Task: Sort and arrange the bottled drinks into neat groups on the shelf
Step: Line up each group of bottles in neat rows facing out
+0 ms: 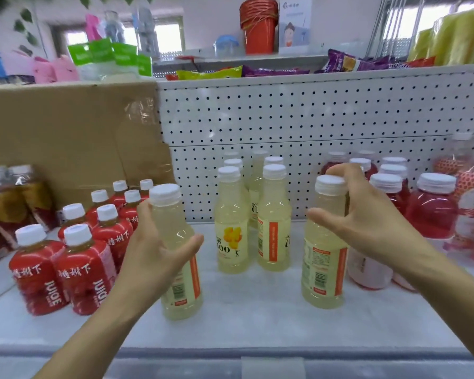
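Observation:
My left hand [159,250] grips a pale yellow bottle [179,294] with a white cap, standing near the front of the white shelf [257,318]. My right hand [367,214] wraps the neck and shoulder of a second pale yellow bottle [323,269], also upright on the shelf. Between and behind them stand two rows of matching pale yellow bottles [231,228] against the pegboard. Red-labelled juice bottles [80,269] are grouped at the left. Red drink bottles [430,212] with white caps are grouped at the right.
A cardboard sheet [66,138] leans against the back at the left, above shrink-wrapped amber bottles [8,203]. White pegboard [312,116] forms the back wall. An upper shelf holds snack packets [230,72] and a red bucket [259,26]. More red-patterned bottles [471,187] stand far right.

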